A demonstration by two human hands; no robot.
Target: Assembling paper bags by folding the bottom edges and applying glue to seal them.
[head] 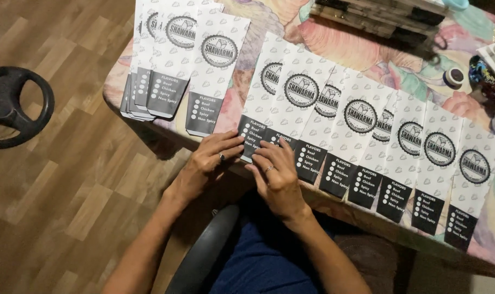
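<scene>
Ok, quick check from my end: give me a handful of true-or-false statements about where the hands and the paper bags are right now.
1. Both hands rest on the lower ends of the paper bags at the table edge. True: the left hand and right hand touch the row of bags.
2. The bags in the row lie apart, none overlapping. False: they overlap like a fan.
3. A separate stack of bags lies further left on the table. True.
4. The right hand holds a roll of tape. False: a tape roll sits far off on the flowered tablecloth.
5. The floor is wood-patterned. True.
</scene>
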